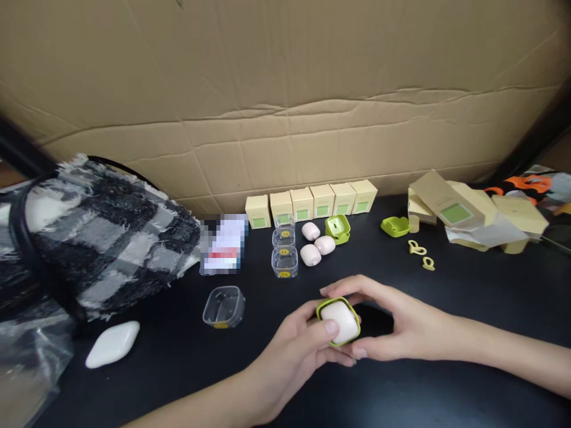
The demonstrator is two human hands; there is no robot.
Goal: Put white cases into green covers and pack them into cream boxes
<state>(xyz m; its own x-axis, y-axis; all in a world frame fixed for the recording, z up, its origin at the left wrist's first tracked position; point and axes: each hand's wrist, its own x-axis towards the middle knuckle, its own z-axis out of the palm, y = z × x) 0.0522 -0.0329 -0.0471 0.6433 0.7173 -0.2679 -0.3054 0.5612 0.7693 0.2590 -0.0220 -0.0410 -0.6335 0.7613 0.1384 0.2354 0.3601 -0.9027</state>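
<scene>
My left hand (297, 348) holds a small yellow-green cover (319, 309) with a rounded white case (341, 321) sitting in it. The left thumb presses on the white case's face, while the other fingers are behind and below the cover. Curved around the cover's right side is my right hand (401, 321), its index finger at the top edge and its thumb at the lower right corner. Beyond the hands lie several pale pink rounded pieces (311, 255), touching or close together. Beside them is another green cover (338, 229), open side up.
A row of small cream boxes (323, 201) stands against the cardboard wall (285, 142). Clear plastic boxes (284, 261) and a clear tray (224, 306) lie left of centre. Right are a green piece (395, 226), yellow loops (417, 248) and opened boxes (459, 208). Left are a checked bag (129, 238) and white object (112, 345).
</scene>
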